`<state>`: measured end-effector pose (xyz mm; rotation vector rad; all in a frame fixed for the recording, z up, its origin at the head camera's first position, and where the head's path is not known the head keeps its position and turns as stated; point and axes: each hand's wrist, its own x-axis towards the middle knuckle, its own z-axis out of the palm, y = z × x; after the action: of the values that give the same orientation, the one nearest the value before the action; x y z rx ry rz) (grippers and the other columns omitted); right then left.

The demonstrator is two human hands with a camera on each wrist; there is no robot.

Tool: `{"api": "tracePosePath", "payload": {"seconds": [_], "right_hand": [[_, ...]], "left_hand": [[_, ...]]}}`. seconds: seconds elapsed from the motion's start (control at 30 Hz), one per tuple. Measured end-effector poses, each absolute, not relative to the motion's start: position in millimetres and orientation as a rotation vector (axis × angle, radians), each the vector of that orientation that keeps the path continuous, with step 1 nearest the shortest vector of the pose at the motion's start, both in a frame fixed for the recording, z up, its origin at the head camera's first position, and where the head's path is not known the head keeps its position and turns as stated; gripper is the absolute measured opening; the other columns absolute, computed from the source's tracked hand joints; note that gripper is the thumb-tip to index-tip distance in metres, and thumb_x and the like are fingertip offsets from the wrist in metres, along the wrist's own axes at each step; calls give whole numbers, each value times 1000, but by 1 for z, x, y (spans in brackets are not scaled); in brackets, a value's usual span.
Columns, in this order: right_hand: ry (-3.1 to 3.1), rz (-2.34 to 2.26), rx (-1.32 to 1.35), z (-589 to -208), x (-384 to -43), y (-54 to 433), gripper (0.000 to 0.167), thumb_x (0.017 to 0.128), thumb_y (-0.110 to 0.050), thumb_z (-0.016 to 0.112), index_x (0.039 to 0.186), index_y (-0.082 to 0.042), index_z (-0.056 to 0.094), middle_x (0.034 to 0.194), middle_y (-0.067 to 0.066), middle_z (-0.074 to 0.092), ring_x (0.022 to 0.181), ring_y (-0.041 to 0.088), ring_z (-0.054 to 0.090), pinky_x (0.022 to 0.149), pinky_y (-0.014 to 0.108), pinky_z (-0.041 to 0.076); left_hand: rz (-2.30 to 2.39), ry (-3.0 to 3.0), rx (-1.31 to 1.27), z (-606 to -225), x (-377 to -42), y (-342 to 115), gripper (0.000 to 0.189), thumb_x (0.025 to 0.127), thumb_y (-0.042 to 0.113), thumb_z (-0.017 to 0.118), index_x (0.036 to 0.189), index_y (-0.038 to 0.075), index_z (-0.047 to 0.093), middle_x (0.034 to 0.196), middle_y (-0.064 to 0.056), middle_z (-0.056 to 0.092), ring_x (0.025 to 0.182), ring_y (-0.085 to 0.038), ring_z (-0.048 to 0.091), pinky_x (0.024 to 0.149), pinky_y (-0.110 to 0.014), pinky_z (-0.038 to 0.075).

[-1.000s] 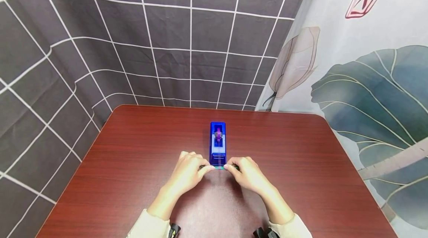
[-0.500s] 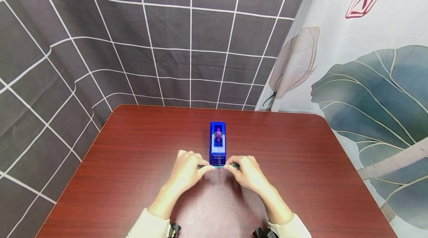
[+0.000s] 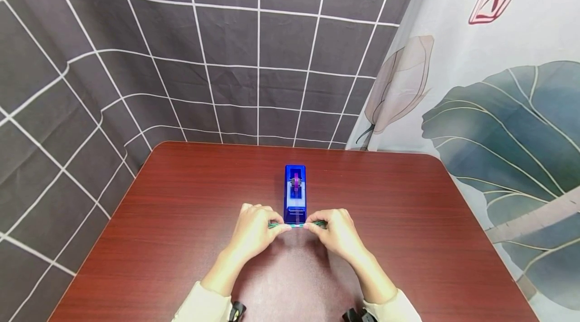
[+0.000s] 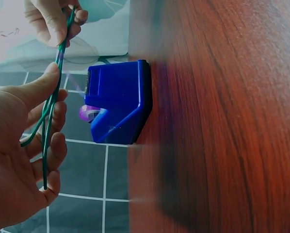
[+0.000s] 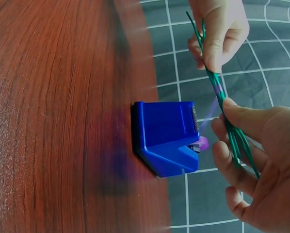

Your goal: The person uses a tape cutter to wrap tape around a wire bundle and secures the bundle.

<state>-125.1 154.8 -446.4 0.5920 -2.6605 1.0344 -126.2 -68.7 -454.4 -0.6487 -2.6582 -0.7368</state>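
A thin bundle of green wires (image 5: 237, 141) is stretched between my two hands, just in front of a blue tape dispenser (image 3: 295, 201). My left hand (image 3: 254, 231) pinches one side between thumb and fingers. My right hand (image 3: 336, 233) pinches the other side the same way. Purple tape (image 5: 218, 89) lies around the middle of the bundle, in the short gap between the hands. From there a see-through purple strip (image 5: 209, 115) runs to the dispenser's toothed edge. Loose wire ends stick out past the fingers in both wrist views.
The dispenser, with its purple tape roll (image 3: 296, 182), stands on a reddish-brown wooden table (image 3: 204, 176). Behind hangs a dark grey curtain with white grid lines (image 3: 226, 85). A white curtain with leaf prints (image 3: 498, 126) hangs at the right.
Both hands have shifted slightly toward the dispenser, the right a little more. More of the green wires shows between the fingers. The dispenser has stayed in place.
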Motion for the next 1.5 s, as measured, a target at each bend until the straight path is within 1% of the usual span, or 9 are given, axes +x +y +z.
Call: {"api": "tracePosePath", "payload": {"seconds": [0.27,0.53,0.87,1.0,1.1,1.23,1.33,1.4,1.5], "right_hand": [[-2655,1027,550,-446,-125,155,11,75,-12,89,74,-16,79,73,-5,75,62,-2,63,59,23,50],[-2688,1044,489,-444,-127,157,9,75,-17,90,74,-19,81,73,-7,75,64,1,66,60,25,50],[-2748,1127,514,-443,-133,160,6,81,-15,86,79,-16,80,72,-7,74,60,-2,60,54,23,47],[-2820,1172,549,-443,-135,161,4,89,-17,79,87,-14,79,70,-10,69,56,0,55,53,23,45],[-2877,1159,602,-444,-136,162,11,96,-18,70,91,-12,78,69,-11,62,56,2,48,53,24,42],[-2916,1148,699,-444,-136,163,24,101,-19,63,81,-12,72,61,-12,46,54,2,38,53,23,35],[-2929,1144,729,-444,-135,162,36,102,-19,61,67,-13,60,58,-12,34,52,1,30,52,23,29],[-2938,1142,730,-444,-135,161,41,103,-19,60,63,-13,53,57,-12,31,52,1,28,52,22,27],[-2940,1138,722,-444,-134,160,39,103,-18,60,64,-12,56,57,-12,34,52,1,31,52,23,30]], "left_hand": [[-770,-2690,-622,-455,-127,-68,21,78,41,85,72,24,75,68,14,64,69,-10,59,78,-37,38],[-857,-2702,-613,-455,-127,-68,19,79,38,85,73,23,75,67,15,60,66,-5,55,77,-36,38],[-957,-2709,-593,-457,-128,-68,16,80,36,85,73,24,76,68,17,60,65,0,55,79,-38,39],[-972,-2709,-588,-459,-129,-68,16,80,36,85,75,24,76,68,18,59,63,2,52,78,-37,39],[-979,-2713,-584,-460,-130,-67,16,80,35,85,76,24,76,70,18,60,64,2,53,78,-37,39],[-1003,-2724,-571,-461,-129,-67,15,80,34,85,76,24,75,73,17,64,68,1,57,80,-39,40],[-1015,-2729,-571,-461,-128,-67,14,82,34,84,78,24,76,75,16,65,69,1,59,82,-41,41],[-1007,-2732,-579,-462,-128,-67,13,85,34,82,80,22,77,76,15,67,71,0,62,83,-41,43],[-967,-2739,-605,-461,-128,-66,16,91,32,75,81,21,79,73,14,65,70,-3,62,80,-42,44]]}}
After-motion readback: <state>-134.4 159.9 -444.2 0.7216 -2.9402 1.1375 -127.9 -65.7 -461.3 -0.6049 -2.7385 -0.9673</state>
